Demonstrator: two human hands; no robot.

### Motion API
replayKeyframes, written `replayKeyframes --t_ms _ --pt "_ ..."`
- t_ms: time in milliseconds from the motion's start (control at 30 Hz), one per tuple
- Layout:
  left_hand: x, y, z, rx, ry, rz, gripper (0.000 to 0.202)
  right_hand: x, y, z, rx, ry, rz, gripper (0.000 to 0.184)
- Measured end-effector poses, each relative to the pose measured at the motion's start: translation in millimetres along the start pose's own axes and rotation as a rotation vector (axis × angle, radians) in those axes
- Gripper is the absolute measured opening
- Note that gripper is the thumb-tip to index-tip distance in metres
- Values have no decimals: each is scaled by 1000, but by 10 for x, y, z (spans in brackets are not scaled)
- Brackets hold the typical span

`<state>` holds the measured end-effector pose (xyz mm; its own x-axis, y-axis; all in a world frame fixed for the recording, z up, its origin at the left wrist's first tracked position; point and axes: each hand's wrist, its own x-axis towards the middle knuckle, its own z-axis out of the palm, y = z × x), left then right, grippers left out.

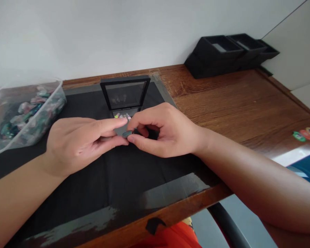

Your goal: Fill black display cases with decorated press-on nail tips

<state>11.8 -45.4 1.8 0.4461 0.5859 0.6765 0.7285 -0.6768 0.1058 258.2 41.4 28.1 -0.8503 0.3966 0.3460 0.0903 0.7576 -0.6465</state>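
1. Stone [127, 134], small, oblong and grey-green, pinched between the fingertips of both hands above the black mat [113, 179], just in front of the open display case [124, 94].
2. Far left: clear plastic tub [26, 113] resting on the mat's left edge, filled with mixed green, pink and grey stones, well apart from the hands.
3. Left hand [77, 143]: palm turned inward, thumb and forefinger stretched out to the right and closed on the left end of the stone; remaining fingers curled loosely beneath.
4. Centre: display case standing open, black-framed lid upright with a clear film, base flat on the mat; several small pale stones visible in the base just behind the fingertips, reflected faintly in the lid.
5. Right hand [165, 132]: thumb below and forefinger above, closed on the right end of the stone; other fingers bent into the palm, partly hiding the front of the case base.
6. Further right: bare wooden table [235, 103], with a row of black trays [232, 51] leaning against the wall at the back.
7. Far right edge: a few round coloured discs [307, 134], red, green and yellow, lying on the wood, too small to read.
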Motion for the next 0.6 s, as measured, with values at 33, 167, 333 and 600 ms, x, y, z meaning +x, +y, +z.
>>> replayKeyframes --t_ms 33,167,333,600 --pt "-10 -5 7 6 -4 19 34 3 -2 -3 10 -7 2 15" --pt "-7 -29 43 46 -35 114 36 15 9 -1 26 -29 8 21" --pt "23 -36 80 18 -27 108 23 24 59 27 62 -13 26 24" --pt "14 -25 109 -35 -46 -40 15 19 82 9 61 -12 50 23"
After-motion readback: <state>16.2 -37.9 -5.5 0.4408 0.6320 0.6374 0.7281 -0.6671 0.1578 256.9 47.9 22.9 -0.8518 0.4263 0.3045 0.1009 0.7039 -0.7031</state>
